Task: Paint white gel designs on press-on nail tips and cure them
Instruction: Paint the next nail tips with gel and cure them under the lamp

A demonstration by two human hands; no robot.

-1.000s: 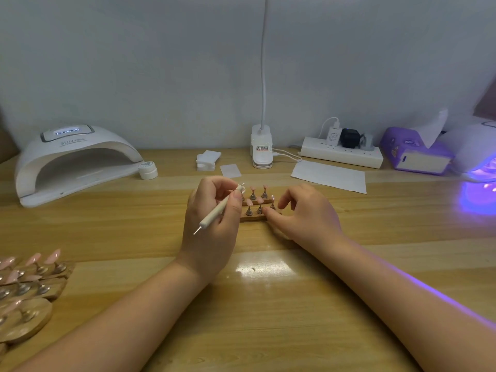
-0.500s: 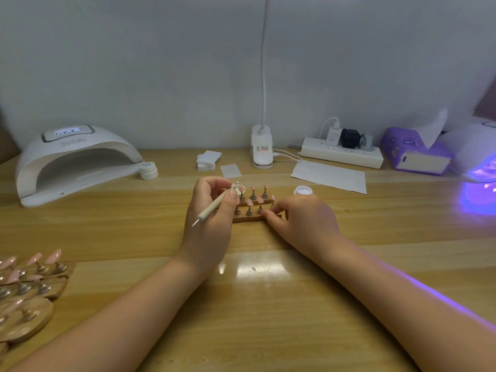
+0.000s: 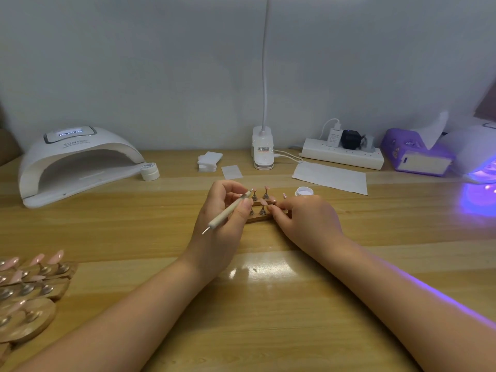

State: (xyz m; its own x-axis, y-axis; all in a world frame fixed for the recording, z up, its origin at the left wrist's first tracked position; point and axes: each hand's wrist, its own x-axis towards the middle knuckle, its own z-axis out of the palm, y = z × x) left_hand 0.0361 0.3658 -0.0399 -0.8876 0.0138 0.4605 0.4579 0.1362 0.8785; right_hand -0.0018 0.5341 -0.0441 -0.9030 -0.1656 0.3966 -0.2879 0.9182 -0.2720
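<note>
A small wooden nail stand (image 3: 259, 217) with pink press-on tips (image 3: 266, 188) on metal pegs sits mid-table. My left hand (image 3: 221, 224) grips a white dotting pen (image 3: 228, 212), its front end close to the back-left tip. My right hand (image 3: 306, 222) rests at the stand's right end, fingertips pinching its edge. An open jar of white gel (image 3: 304, 191) stands just behind my right hand. A white curing lamp (image 3: 72, 162) sits at the far left.
More wooden stands with pink tips (image 3: 32, 280) lie at the left edge. A closed white jar (image 3: 149, 171), wipes (image 3: 209, 161), a clip lamp base (image 3: 263, 151), paper (image 3: 330, 177), a power strip (image 3: 342, 156), a purple tissue box (image 3: 414, 153) and a lit lamp (image 3: 480, 167) line the back.
My right hand has slid down along the stand's right end, uncovering the gel jar behind it. The pen's tip has stayed near the back-left nail tip.
</note>
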